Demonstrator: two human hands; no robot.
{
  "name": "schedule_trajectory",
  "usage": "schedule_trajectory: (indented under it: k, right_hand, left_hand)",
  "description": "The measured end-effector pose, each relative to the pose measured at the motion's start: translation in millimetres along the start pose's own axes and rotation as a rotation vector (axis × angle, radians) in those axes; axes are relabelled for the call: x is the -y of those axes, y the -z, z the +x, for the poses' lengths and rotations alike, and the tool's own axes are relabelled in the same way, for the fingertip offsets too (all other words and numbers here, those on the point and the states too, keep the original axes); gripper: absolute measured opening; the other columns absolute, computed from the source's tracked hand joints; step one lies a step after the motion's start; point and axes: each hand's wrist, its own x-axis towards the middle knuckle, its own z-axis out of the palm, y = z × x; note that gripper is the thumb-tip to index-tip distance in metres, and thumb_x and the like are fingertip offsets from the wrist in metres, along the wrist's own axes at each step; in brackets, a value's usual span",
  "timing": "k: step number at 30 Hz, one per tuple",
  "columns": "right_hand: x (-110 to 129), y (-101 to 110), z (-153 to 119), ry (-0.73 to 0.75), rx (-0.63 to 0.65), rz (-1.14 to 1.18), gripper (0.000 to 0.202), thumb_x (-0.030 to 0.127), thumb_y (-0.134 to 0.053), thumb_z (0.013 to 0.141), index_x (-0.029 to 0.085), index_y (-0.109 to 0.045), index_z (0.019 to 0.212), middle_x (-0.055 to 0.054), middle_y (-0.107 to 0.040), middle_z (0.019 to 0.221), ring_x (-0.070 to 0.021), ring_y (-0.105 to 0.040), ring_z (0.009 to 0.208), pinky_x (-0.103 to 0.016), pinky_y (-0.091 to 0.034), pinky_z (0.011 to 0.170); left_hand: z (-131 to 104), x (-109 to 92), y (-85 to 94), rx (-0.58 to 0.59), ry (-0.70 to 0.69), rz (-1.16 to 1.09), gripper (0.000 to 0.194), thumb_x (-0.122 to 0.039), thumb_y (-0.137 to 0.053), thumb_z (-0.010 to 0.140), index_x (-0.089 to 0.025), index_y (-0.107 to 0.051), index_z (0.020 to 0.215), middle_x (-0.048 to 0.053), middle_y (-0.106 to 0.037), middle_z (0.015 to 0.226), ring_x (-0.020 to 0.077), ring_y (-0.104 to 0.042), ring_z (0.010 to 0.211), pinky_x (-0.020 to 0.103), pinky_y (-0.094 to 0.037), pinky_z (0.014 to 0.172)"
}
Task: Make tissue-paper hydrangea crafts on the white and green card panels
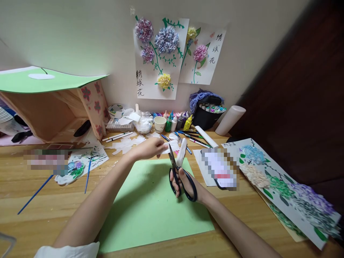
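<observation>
My left hand (152, 147) pinches a piece of thin white paper (172, 146) above the far edge of a light green sheet (150, 204). In my right hand (200, 191) is a pair of scissors (192, 186) with black handles, fingers through the loops. Their blades point up and away, and the tips overlap the white paper in this view; whether they touch it I cannot tell. Just beyond the handles stands out a twisted white paper strip (182, 152); what supports it is unclear. Flat white paper pieces (122, 145) lie left of my left hand.
Paint bottles (174, 123), a paper cup (160, 124) and a black pen bag (206, 116) line the wall. Pens (200, 143) lie before them. A paint palette (71, 173) with brushes is at left, a phone (221, 168) and flower picture (282, 186) at right.
</observation>
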Motion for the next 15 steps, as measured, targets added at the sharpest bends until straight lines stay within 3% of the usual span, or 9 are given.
schedule_trajectory:
  k: [15]
  right_hand:
    - [1,-2,2,-0.013,-0.030,0.022,0.069,0.085,-0.030,0.063,0.018,-0.043,0.075,0.008,-0.040,0.047,-0.0063,-0.040,0.037,-0.022,-0.042,0.040]
  left_hand:
    - [-4,-10,6.4,0.069,0.104,0.034,0.050,-0.058,-0.037,0.082,-0.016,-0.049,0.059,0.002,-0.056,0.057,0.0102,-0.040,0.049,0.023,-0.028,0.047]
